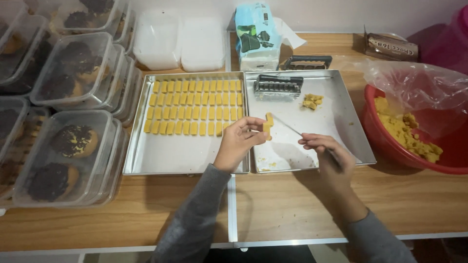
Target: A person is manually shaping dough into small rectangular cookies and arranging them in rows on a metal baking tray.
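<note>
Two metal trays sit side by side on the wooden table (292, 204). The left tray (161, 158) holds rows of yellow dough pieces (195, 107). Over the right tray (341, 117), the left hand (239, 141) pinches one dough piece (267, 125). The right hand (324, 148) is closed around a thin knife (287, 126).

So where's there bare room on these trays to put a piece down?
The left tray is bare along its near strip, below the dough rows. The right tray is bare at its far-right side, beyond the dough lump. The rows and the stacked clear boxes are crowded.
</note>
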